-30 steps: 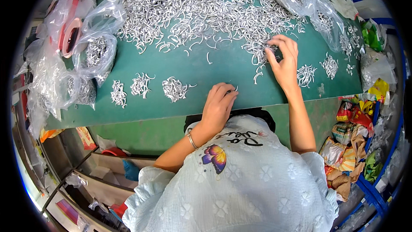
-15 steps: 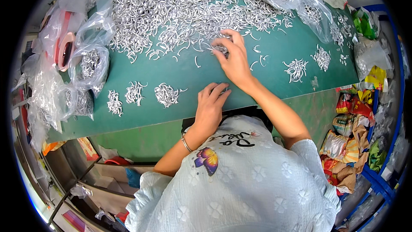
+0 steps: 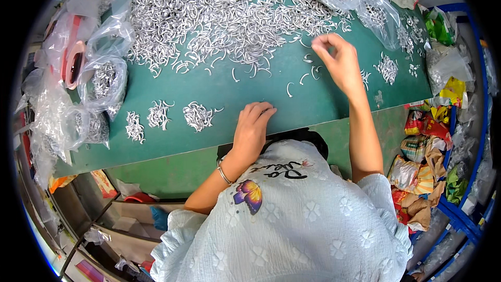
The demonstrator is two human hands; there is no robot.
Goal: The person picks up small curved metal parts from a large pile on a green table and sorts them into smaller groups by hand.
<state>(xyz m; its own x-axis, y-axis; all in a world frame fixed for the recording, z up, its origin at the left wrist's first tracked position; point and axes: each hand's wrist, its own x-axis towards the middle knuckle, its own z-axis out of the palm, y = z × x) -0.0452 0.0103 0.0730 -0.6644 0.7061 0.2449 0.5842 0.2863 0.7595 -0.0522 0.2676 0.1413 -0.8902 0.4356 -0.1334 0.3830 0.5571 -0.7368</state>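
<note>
From the head view, our right hand (image 3: 342,62) is raised over the green desk (image 3: 219,125), fingertips pinched narrow on what seems a small silver hook, just beside the big hook pile (image 3: 224,10). Our left hand (image 3: 250,130) lies flat, fingers loosely spread, holding nothing, near three little heaps (image 3: 197,116).

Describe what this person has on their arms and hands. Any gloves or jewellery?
No gloves: both hands are bare, the left hand and the right hand. A thin silver bangle circles the left wrist. The forearms are uncovered; short ruffled sleeves of a pale, flower-textured top end near the elbows.
</note>
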